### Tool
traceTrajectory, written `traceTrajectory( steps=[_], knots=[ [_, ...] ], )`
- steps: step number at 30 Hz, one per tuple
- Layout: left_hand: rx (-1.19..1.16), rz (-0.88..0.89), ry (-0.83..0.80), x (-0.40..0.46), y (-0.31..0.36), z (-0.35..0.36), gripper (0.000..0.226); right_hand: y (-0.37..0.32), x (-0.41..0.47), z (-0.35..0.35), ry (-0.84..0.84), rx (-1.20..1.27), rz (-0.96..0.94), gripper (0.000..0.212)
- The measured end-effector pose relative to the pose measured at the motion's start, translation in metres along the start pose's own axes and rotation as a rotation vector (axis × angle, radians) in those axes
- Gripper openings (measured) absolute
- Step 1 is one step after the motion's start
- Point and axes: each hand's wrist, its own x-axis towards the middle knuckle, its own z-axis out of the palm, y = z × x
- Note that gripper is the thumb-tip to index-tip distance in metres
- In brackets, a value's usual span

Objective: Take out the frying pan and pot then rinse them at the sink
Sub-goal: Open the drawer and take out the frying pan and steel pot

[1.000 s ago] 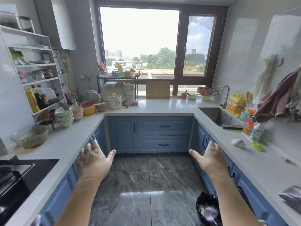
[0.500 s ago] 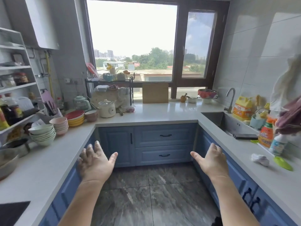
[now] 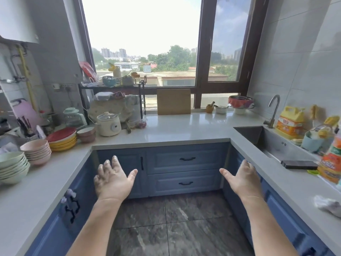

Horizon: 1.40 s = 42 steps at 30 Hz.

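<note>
Left hand [image 3: 112, 179]: raised palm-down in front of the blue cabinets [image 3: 186, 169], fingers straight and spread, thumb out to the side, holding nothing and touching nothing. Right hand [image 3: 241, 179]: raised at the same height, nearer the sink [image 3: 276, 146], fingers extended forward, thumb pointing away from the sink, likewise holding nothing. Frying pan and pot: neither can be made out in this view; all cabinet doors and drawers are shut. Sink: stainless, set into the white countertop [image 3: 175, 130], with a curved faucet [image 3: 274, 109] at its far rim and a dark flat block [image 3: 299, 165] lying across its near edge. Yellow detergent bottle [image 3: 290, 121]: upright on the ledge just behind the sink, beside the faucet. Wooden cutting board [image 3: 173, 101]: leaning against the window, well apart from the sink along the back counter. White slow cooker [image 3: 108, 124]: farther from the sink than the board, next to a black wire rack [image 3: 129, 87]. Stacked plates [image 3: 62, 138] and stacked bowls [image 3: 37, 151]: on the counter run opposite the sink.
</note>
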Motion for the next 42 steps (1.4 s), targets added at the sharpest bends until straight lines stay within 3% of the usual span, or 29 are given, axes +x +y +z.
traceTrajectory(
  steps=[9,26,34,42],
  knots=[
    [-0.003,-0.045,-0.03,0.134,0.109,0.049,0.088,-0.019,0.181,0.048,-0.032,-0.005,-0.071,0.08],
    [0.038,-0.032,-0.126,0.347,0.203,0.16,0.086,-0.057,0.394,0.2,-0.119,-0.066,-0.041,0.076],
    [0.072,-0.003,-0.155,0.452,0.222,0.23,0.084,-0.069,0.469,0.299,-0.203,-0.055,0.039,0.081],
    [-0.021,-0.041,-0.095,0.486,0.23,0.326,0.084,-0.043,0.487,0.401,-0.279,-0.035,0.097,0.079]
  ],
)
